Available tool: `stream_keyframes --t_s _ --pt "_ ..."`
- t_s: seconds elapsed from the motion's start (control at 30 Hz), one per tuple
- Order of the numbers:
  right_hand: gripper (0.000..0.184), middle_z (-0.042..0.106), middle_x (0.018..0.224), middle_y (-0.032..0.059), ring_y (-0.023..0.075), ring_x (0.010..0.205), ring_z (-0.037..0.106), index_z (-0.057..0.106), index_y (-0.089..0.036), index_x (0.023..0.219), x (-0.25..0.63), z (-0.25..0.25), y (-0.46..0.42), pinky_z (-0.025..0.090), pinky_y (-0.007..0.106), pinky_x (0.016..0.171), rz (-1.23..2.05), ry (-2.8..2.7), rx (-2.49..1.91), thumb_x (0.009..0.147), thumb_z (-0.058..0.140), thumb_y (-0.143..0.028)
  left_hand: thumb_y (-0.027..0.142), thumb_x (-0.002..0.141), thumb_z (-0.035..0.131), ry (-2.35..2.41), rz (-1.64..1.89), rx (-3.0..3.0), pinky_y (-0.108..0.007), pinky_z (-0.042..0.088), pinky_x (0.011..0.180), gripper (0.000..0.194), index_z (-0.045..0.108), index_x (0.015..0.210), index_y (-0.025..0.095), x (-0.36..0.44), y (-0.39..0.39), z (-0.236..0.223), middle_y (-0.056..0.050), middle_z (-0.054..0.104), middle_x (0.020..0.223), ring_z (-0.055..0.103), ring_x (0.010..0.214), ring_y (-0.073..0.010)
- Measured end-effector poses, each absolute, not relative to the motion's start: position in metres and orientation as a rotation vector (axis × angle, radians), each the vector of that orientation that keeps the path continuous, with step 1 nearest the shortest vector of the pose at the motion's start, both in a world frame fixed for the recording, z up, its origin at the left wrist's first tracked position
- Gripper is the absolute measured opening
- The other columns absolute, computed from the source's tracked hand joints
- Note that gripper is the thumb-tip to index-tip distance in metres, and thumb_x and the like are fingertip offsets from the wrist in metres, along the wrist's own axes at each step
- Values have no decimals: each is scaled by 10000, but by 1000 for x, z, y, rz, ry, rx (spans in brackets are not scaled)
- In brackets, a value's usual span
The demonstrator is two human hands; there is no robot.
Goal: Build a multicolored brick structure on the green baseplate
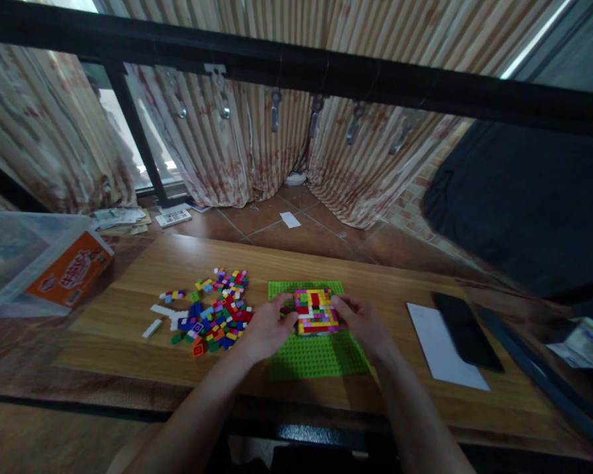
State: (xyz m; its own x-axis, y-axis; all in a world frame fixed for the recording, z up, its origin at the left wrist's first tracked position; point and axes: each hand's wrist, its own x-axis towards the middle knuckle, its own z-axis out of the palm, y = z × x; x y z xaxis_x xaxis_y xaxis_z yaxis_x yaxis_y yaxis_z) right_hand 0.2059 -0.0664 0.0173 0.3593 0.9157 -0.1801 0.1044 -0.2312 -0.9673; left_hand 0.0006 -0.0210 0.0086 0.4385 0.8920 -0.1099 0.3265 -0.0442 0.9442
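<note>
A squarish build of toy bricks (pixel 317 316), yellow, red, white, green and pink, is over the upper half of a green studded baseplate (pixel 309 361). Its left side is gripped by my left hand (pixel 271 324), thumb and fingers bent against the edge. My right hand (pixel 364 321) holds the opposite side, its thumb near the top right corner. Whether the build rests on the baseplate or is slightly raised, I cannot tell. Left of my left hand lies a loose pile of small coloured bricks (pixel 222 315).
A wooden table (pixel 143 283) carries everything. Toward its right end lie a white sheet (pixel 445 349) and a black phone (pixel 467 329). A clear plastic bin (pixel 10 276) with an orange label stands at far left. A dark bar (pixel 286 62) with hanging hooks crosses above.
</note>
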Motion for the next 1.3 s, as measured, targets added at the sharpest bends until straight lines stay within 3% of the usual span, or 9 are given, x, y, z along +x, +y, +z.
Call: stream_keyframes --t_s 0.13,0.27,0.37,0.57,0.8,1.0,1.3 --pt "459 755 839 94 252 756 682 746 -155 899 211 24 -66 513 343 656 561 -915 -1721 751 676 -584 266 840 574 996 654 1639 -287 528 672 320 678 1132 185 -7 -14 14 -42 727 823 663 710 -179" --pt "275 735 893 68 223 814 668 726 -199 890 179 37 -75 510 346 754 188 -1147 -1555 889 598 -442 283 802 613 1075 907 1471 -277 530 709 231 703 970 154 -34 10 27 -37 718 838 654 735 -160" --pt "163 729 935 39 201 877 670 723 -240 928 137 38 -84 506 332 811 350 -1555 -1386 933 575 -308 282 767 642 1241 1144 1267 -255 512 660 229 693 935 135 -54 23 38 -26 708 792 641 687 -143" --pt "193 697 956 64 214 923 643 704 -217 952 85 16 -85 510 340 836 460 -1930 -1404 944 520 -158 273 731 680 1240 1241 1191 -235 505 629 215 694 893 132 -63 26 42 -6 709 753 641 648 -130" --pt "194 677 989 78 228 940 631 709 -206 1033 74 3 -77 515 344 864 455 -2054 -1534 930 550 -166 293 735 689 1189 1191 1245 -218 484 587 188 690 836 136 -63 27 36 7 679 700 597 596 -110" --pt "176 673 956 80 227 900 639 713 -209 944 67 -2 -70 516 326 819 385 -2075 -1580 935 540 -178 293 750 658 1197 1122 1352 -248 518 655 199 705 862 136 -65 26 36 -16 701 764 625 688 -140" --pt "207 714 896 44 180 826 677 698 -211 1000 104 28 -80 515 302 771 442 -1722 -1448 961 494 -207 262 811 590 1207 994 1624 -249 484 654 215 717 925 131 -54 21 33 -24 700 761 625 698 -152"
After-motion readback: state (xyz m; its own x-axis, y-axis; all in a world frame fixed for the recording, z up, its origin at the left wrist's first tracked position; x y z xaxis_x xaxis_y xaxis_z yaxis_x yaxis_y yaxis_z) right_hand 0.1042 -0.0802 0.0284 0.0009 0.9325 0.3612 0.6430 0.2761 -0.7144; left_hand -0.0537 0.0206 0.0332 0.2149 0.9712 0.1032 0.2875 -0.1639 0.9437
